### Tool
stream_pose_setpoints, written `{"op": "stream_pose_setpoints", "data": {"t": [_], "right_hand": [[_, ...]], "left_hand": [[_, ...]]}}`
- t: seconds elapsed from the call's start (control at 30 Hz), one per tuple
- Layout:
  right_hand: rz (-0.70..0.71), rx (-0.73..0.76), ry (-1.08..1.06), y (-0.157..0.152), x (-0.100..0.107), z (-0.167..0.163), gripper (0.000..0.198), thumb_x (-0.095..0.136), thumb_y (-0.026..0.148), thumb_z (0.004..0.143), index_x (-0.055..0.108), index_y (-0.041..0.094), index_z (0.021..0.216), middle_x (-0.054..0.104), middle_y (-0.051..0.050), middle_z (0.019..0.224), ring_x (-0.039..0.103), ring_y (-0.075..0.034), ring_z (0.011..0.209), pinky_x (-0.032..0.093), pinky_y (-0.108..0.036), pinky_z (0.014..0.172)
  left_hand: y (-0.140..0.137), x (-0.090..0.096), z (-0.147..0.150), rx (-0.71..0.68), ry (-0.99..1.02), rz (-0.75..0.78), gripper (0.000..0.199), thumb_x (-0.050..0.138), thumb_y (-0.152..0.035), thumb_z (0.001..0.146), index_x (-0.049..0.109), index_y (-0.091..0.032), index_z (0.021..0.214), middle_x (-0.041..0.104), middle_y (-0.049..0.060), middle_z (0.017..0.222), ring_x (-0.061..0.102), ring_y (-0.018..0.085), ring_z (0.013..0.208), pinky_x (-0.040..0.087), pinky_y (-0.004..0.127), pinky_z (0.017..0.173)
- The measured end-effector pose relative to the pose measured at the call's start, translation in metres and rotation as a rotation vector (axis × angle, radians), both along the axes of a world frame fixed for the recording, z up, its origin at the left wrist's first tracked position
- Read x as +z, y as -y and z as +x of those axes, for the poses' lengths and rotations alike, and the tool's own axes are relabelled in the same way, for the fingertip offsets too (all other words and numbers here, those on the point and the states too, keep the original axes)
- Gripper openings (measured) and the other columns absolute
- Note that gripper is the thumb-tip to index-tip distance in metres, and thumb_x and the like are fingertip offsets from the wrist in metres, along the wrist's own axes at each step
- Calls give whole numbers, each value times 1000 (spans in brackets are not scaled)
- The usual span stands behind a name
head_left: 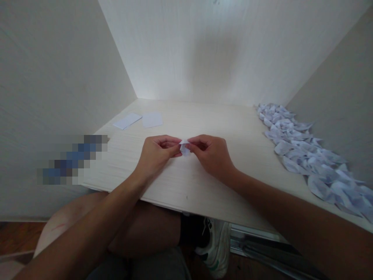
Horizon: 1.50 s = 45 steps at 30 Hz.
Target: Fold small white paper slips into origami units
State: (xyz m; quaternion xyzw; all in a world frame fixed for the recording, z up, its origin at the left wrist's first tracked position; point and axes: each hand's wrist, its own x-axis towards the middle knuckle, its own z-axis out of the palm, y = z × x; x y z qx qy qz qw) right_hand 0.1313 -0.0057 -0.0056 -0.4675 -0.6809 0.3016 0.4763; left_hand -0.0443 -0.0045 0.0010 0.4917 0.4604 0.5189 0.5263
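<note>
A small folded piece of white paper (184, 148) is held up between both hands over the middle of the table. My left hand (159, 152) pinches its left edge, with the fingers curled behind it. From the other side, my right hand (210, 154) grips the paper's right edge between thumb and fingers. The paper comes to a point at its top; its lower folds are partly hidden by the fingertips. Beyond my left hand lie a flat white paper sheet (152, 119) and a stack of white paper (127, 121).
Many folded white paper pieces (300, 149) lie heaped along the table's right side, by the right partition (338, 101). Upright panels also stand at the left and back (175, 50). A blurred-out patch (72, 159) covers something at the table's left edge. My legs are under the table (175, 182).
</note>
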Motion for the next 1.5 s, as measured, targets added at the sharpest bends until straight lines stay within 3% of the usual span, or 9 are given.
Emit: {"op": "stream_pose_setpoints", "data": {"t": [0.23,0.37,0.5,0.63,0.8,1.0,1.17,1.33,1.5], "right_hand": [[-174,120,-199,-6,-2,-2,13,78,28,79,81,19,88,77,-4,79,63,-13,61,52,-28,56],[-188,64,-205,-4,-1,-2,13,77,29,78,81,17,82,76,-4,70,59,-11,54,48,-26,53],[-54,-79,-49,0,0,-2,10,76,26,81,81,18,81,77,-5,72,65,-14,60,50,-28,59],[171,-194,190,6,2,-2,7,74,22,85,80,20,83,77,-4,76,68,-16,67,51,-29,67],[378,-171,484,11,4,0,17,64,16,92,81,18,90,77,-7,83,69,-17,72,49,-29,67],[404,-166,599,8,2,2,21,57,18,96,78,17,94,78,-8,84,70,-20,74,49,-31,68],[426,-185,611,3,0,3,19,60,14,93,78,16,101,80,-9,91,73,-22,80,51,-33,73],[450,-143,673,5,1,3,19,59,13,93,77,17,95,78,-9,82,70,-22,77,49,-33,72],[453,-101,660,4,4,3,23,56,11,94,77,17,97,77,-9,83,68,-21,78,49,-33,74]], "left_hand": [[-1,0,-6,-47,-49,9,31,96,-30,56,79,-14,76,76,5,70,71,16,65,63,29,66],[-1,0,-2,-32,-98,-5,31,94,-32,57,77,-14,75,74,5,68,72,17,64,64,30,62],[0,-1,10,26,-124,-10,28,91,-29,58,74,-13,73,72,4,64,70,17,60,63,29,56],[2,-2,20,85,-133,23,22,85,-27,62,71,-14,73,69,2,60,69,16,56,62,28,54],[4,-4,29,177,-141,80,17,80,-26,68,67,-15,70,67,1,60,69,16,55,62,31,57],[2,-12,33,201,-235,109,20,78,-34,75,70,-16,74,71,4,64,71,18,58,59,29,55],[2,-15,34,173,-422,30,30,70,-38,83,69,-17,62,66,2,54,57,12,41,41,24,42],[1,-15,34,187,-583,192,36,64,-33,86,58,-20,53,58,-1,50,51,12,48,35,27,50],[1,-18,35,199,-559,257,34,61,-32,86,48,-21,56,52,-3,53,46,13,54,32,28,55]]}}
